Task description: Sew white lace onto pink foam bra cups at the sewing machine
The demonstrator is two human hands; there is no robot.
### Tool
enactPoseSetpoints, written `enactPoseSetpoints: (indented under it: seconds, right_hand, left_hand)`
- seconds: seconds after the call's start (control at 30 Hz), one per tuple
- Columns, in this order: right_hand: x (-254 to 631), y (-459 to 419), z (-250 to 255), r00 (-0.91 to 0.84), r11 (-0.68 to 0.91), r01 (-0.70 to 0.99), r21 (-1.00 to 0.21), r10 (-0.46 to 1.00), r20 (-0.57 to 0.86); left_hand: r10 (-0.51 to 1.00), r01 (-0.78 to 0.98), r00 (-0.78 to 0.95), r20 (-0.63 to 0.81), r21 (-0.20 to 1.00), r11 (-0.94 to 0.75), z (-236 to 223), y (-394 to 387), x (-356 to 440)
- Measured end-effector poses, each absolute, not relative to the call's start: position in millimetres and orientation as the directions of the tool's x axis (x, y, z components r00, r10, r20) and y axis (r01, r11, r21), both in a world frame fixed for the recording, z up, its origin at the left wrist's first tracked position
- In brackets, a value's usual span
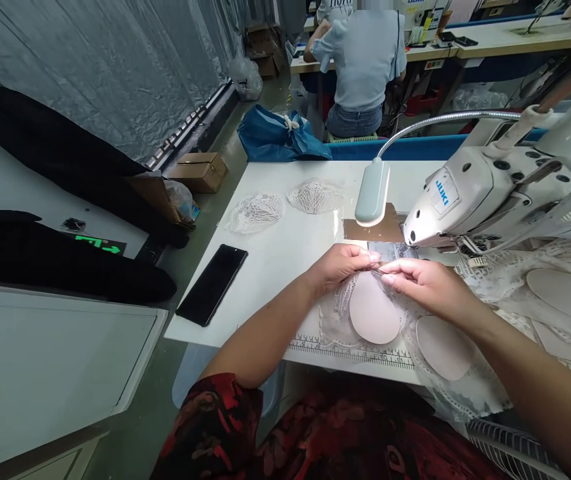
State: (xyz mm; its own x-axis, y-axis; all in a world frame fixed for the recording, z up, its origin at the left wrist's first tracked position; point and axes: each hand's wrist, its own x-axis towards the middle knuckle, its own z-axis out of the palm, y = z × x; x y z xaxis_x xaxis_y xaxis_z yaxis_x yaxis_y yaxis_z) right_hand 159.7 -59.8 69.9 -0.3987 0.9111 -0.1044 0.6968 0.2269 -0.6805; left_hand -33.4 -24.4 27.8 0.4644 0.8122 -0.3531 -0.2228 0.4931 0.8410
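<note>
- On the white sewing table (285, 253), the sewing machine (505, 193) stands at the right, its head reaching left so that the needle end sits just beyond both hands; a fingertip that slides forward with the work could, by this view, come under the needle.
- Near the right edge, a heap of white lace (505, 273) and loose foam cups spills toward the person; a sleeve or forearm dragging across it could pull pieces off the table.
- At the near left of the table, a black phone (212, 284) lies close to the edge with one corner almost over it, so a nudge could tip it to the floor.
- In the middle, the pink foam cup (373, 315) lies on a lace piece (338, 313), touching both hands; if the lace creeps, the two edges may no longer match at the needle.
- The left hand (338, 267) has its fingers together, pinched on the far edge of the cup and lace.
- The right hand (428, 283) pinches the same edge from the right, fingertips closed; a loose pinch could let the layers slip.
</note>
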Motion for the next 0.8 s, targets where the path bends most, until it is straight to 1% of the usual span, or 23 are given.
enactPoseSetpoints:
  seconds: [0.1,0.13,0.2,0.27,0.3,0.33,0.4,0.43,0.47,0.5,0.53,0.57,0.67,0.73,0.8]
  right_hand:
    - [152,-58,69,-0.353,0.151,0.691,-0.706,0.924,-0.148]
    - [153,-57,67,-0.344,0.153,0.697,-0.7,0.928,-0.141]
    - [159,-58,63,-0.328,0.165,0.719,-0.676,0.937,-0.121]
    - [173,-60,56,-0.3,0.17,0.764,-0.623,0.948,-0.11]
    - [182,-60,51,-0.274,0.167,0.805,-0.57,0.956,-0.107]
    - [193,-61,46,-0.244,0.166,0.855,-0.492,0.965,-0.099]
    - [214,-61,36,-0.222,0.205,0.942,-0.267,0.975,-0.035]
    - [223,-61,32,-0.249,0.25,0.957,-0.149,0.968,0.027]
    - [230,-61,29,-0.297,0.303,0.951,-0.055,0.95,0.093]
    - [235,-62,27,-0.356,0.359,0.933,0.002,0.923,0.148]
    - [238,-63,27,-0.414,0.419,0.908,0.014,0.89,0.189]
    - [237,-64,28,-0.472,0.486,0.874,-0.017,0.855,0.215]
    - [225,-68,34,-0.642,0.675,0.708,-0.207,0.737,0.21]
    - [215,-69,37,-0.718,0.731,0.62,-0.284,0.675,0.17]
    - [210,-67,36,-0.735,0.731,0.603,-0.318,0.665,0.133]
  left_hand:
    - [0.803,-0.248,0.488,-0.341,0.828,0.502,25,-22,-33]
    - [0.804,-0.256,0.493,-0.332,0.828,0.499,24,-21,-34]
    - [0.818,-0.26,0.479,-0.32,0.838,0.48,23,-19,-37]
    - [0.832,-0.199,0.445,-0.332,0.869,0.453,26,-18,-44]
    - [0.838,-0.134,0.428,-0.338,0.894,0.428,29,-18,-50]
    - [0.84,-0.046,0.422,-0.339,0.918,0.394,32,-19,-55]
    - [0.819,0.163,0.458,-0.347,0.938,0.306,39,-21,-67]
    - [0.797,0.263,0.487,-0.357,0.93,0.256,42,-23,-71]
    - [0.775,0.346,0.514,-0.368,0.915,0.205,45,-25,-74]
    - [0.758,0.412,0.534,-0.374,0.898,0.153,47,-26,-75]
    - [0.753,0.461,0.546,-0.368,0.882,0.097,49,-27,-74]
    - [0.762,0.498,0.547,-0.347,0.866,0.037,50,-28,-71]
    - [0.794,0.555,0.556,-0.245,0.82,-0.136,52,-23,-54]
    - [0.787,0.569,0.583,-0.201,0.792,-0.22,52,-15,-41]
    - [0.77,0.573,0.613,-0.176,0.771,-0.279,50,-3,-29]
